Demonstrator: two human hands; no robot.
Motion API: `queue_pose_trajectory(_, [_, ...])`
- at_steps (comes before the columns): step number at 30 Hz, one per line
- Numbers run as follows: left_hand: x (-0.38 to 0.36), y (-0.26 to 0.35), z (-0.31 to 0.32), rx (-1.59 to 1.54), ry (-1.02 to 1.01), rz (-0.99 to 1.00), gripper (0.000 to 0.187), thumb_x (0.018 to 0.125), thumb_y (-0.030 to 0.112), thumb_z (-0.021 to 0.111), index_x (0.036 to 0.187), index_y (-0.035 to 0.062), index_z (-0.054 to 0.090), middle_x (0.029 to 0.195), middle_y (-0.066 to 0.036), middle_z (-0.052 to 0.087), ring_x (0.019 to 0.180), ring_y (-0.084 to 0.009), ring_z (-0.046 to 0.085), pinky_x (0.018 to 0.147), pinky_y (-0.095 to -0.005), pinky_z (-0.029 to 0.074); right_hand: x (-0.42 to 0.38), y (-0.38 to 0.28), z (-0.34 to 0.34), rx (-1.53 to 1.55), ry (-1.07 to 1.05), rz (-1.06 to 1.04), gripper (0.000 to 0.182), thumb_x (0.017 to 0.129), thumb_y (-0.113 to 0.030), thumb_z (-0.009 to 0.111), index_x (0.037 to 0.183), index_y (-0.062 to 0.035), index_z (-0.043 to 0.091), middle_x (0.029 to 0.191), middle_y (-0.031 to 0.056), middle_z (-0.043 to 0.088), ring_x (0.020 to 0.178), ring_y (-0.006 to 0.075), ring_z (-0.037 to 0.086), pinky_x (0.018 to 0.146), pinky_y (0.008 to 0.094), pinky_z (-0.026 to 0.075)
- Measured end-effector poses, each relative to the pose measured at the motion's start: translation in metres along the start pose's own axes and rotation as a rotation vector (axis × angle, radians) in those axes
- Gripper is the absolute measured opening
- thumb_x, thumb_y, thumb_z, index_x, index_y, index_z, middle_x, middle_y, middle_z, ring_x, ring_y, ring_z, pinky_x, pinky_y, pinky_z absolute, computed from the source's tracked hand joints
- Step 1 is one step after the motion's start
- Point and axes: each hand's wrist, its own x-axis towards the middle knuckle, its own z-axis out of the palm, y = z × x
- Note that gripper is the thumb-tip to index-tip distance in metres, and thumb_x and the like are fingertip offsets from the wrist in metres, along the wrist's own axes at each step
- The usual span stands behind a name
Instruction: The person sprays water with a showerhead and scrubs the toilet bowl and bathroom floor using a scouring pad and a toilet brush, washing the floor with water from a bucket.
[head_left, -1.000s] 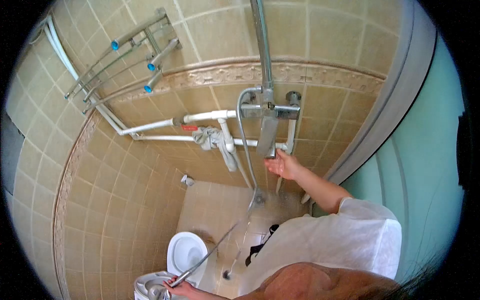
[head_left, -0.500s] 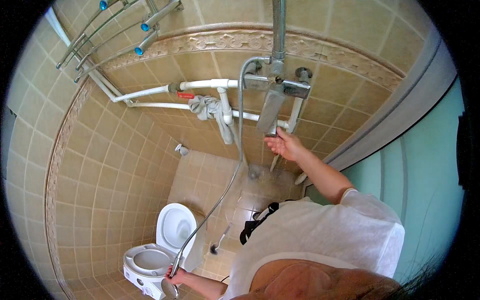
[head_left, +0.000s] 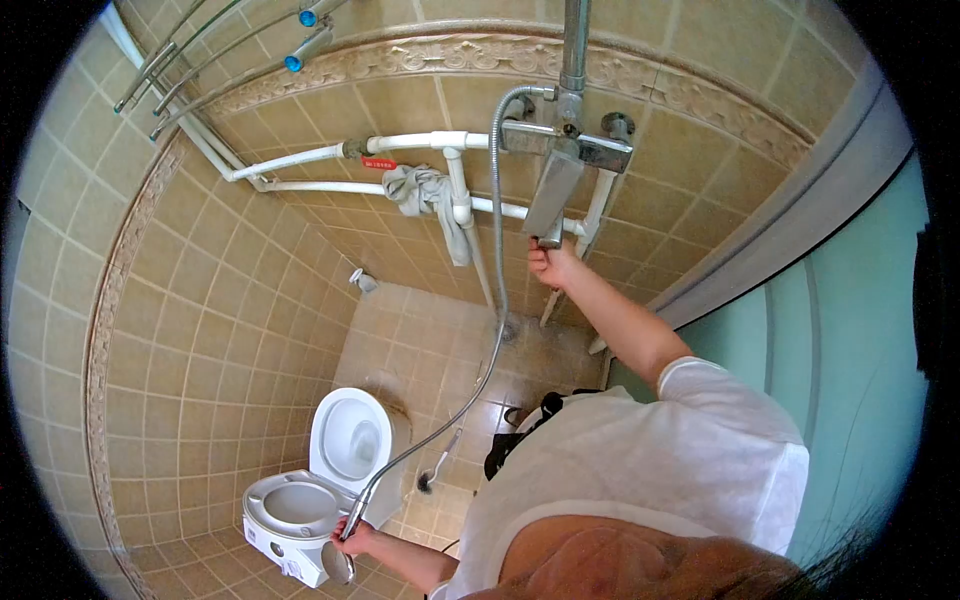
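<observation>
My left hand (head_left: 350,537) is closed around the handle of a chrome shower head (head_left: 342,568), which hangs low beside the toilet. A metal hose (head_left: 497,200) runs from it up to the wall-mounted shower mixer tap (head_left: 600,152). At the lower end of the tap's long flat chrome lever (head_left: 553,197), my right hand (head_left: 553,264) has its fingers curled against the metal. The palm side and part of the grip are hidden. No water shows at the shower head.
The toilet (head_left: 322,440) has its lid raised, and a toilet brush (head_left: 438,465) lies on the tiled floor. A grey cloth (head_left: 418,190) hangs over white pipes (head_left: 300,163). A metal rack (head_left: 215,95) is on the wall at upper left, a greenish glass door (head_left: 850,300) at right.
The view has shifted slightly, so the tap sits higher. My right hand's fingers, looser before, are now curled in at the lever's end. My left hand still holds the shower head.
</observation>
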Motion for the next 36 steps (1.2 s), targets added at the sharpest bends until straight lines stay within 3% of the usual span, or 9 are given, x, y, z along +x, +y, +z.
queue_pose_trajectory(5, [0.007, 0.022, 0.001, 0.055, -0.004, -0.032, 0.021, 0.078, 0.017, 0.045, 0.059, 0.0096, 0.041, 0.053, -0.001, 0.04, 0.05, -0.0159, 0.041, 0.054, -0.031, 0.04, 0.024, 0.015, 0.008, -0.464, -0.006, -0.117, 0.017, 0.088, -0.024, 0.037, 0.077, -0.0146, 0.046, 0.056, -0.0046, 0.037, 0.044, 0.0076, 0.033, 0.037, 0.0212, 0.023])
queue_pose_trajectory(7, [0.014, 0.043, -0.005, 0.042, -0.008, -0.082, 0.02, 0.078, 0.017, 0.047, 0.06, 0.0094, 0.041, 0.053, -0.001, 0.04, 0.05, -0.0159, 0.041, 0.054, -0.0307, 0.041, 0.014, 0.013, 0.013, -0.503, 0.086, -0.146, 0.04, 0.077, -0.05, 0.052, 0.065, -0.0154, 0.037, 0.048, -0.0048, 0.03, 0.039, 0.0071, 0.026, 0.036, 0.021, 0.019])
queue_pose_trajectory(9, [0.015, 0.062, -0.002, 0.019, 0.077, -0.05, 0.018, 0.078, 0.016, 0.047, 0.062, 0.0089, 0.042, 0.053, -0.001, 0.04, 0.05, -0.0162, 0.041, 0.055, -0.0307, 0.041, -0.001, 0.01, 0.005, -0.569, 0.125, -0.252, 0.036, 0.079, -0.046, 0.051, 0.067, -0.0143, 0.039, 0.05, -0.0031, 0.035, 0.041, 0.0089, 0.032, 0.037, 0.0221, 0.025])
queue_pose_trajectory(14, [0.086, 0.095, -0.061, 0.01, 0.129, 0.007, 0.017, 0.077, 0.016, 0.048, 0.063, 0.009, 0.042, 0.053, -0.001, 0.038, 0.051, -0.0164, 0.041, 0.054, -0.0308, 0.04, -0.065, -0.001, 0.009, -0.699, 0.342, -0.569, 0.035, 0.083, -0.036, 0.049, 0.099, -0.0047, 0.046, 0.083, 0.0067, 0.054, 0.07, 0.0142, 0.052, 0.054, 0.0257, 0.043])
queue_pose_trajectory(18, [0.105, 0.094, -0.082, 0.021, -0.016, -0.003, 0.017, 0.077, 0.018, 0.047, 0.063, 0.0093, 0.042, 0.054, -0.001, 0.039, 0.052, -0.017, 0.042, 0.054, -0.0305, 0.04, -0.104, -0.01, 0.032, -0.959, 0.321, -0.767, 0.05, 0.082, -0.033, 0.052, 0.116, 0.0001, 0.036, 0.104, 0.0127, 0.047, 0.096, 0.0196, 0.049, 0.075, 0.0313, 0.044])
queue_pose_trajectory(20, [0.095, 0.087, -0.068, 0.027, -0.063, -0.021, 0.017, 0.077, 0.018, 0.046, 0.063, 0.0094, 0.042, 0.054, -0.001, 0.039, 0.052, -0.0173, 0.042, 0.054, -0.0305, 0.04, -0.109, -0.01, 0.051, -1.172, 0.294, -0.952, 0.066, 0.078, -0.033, 0.057, 0.125, 0.0011, 0.025, 0.119, 0.017, 0.04, 0.114, 0.0243, 0.038, 0.092, 0.0343, 0.033])
queue_pose_trajectory(23, [0.057, 0.066, -0.021, 0.037, -0.082, -0.085, 0.019, 0.078, 0.019, 0.047, 0.063, 0.0095, 0.041, 0.053, -0.001, 0.038, 0.051, -0.0176, 0.042, 0.053, -0.0306, 0.04, -0.097, -0.01, 0.065, -1.34, 0.369, -1.016, 0.075, 0.076, -0.032, 0.06, 0.129, -0.0002, 0.018, 0.125, 0.0194, 0.035, 0.117, 0.027, 0.034, 0.095, 0.0348, 0.03])
queue_pose_trajectory(30, [0.049, 0.058, 0.009, 0.019, -0.091, -0.101, 0.02, 0.08, 0.019, 0.046, 0.062, 0.0098, 0.042, 0.053, -0.001, 0.041, 0.049, -0.0158, 0.042, 0.052, -0.0293, 0.04, -0.068, -0.011, 0.064, -1.107, 0.213, -1.08, 0.064, 0.076, -0.035, 0.059, 0.121, 0.0029, 0.033, 0.114, 0.019, 0.044, 0.103, 0.0282, 0.047, 0.087, 0.0343, 0.037])
queue_pose_trajectory(36, [0.054, 0.068, 0.001, -0.039, 0.102, -0.154, 0.02, 0.079, 0.019, 0.047, 0.062, 0.0098, 0.042, 0.052, -0.001, 0.041, 0.049, -0.016, 0.042, 0.051, -0.0283, 0.04, -0.083, -0.007, 0.088, -1.488, 0.467, -0.992, 0.045, 0.077, -0.037, 0.058, 0.094, 0.0045, 0.053, 0.087, 0.0167, 0.057, 0.082, 0.0254, 0.054, 0.072, 0.0327, 0.041])
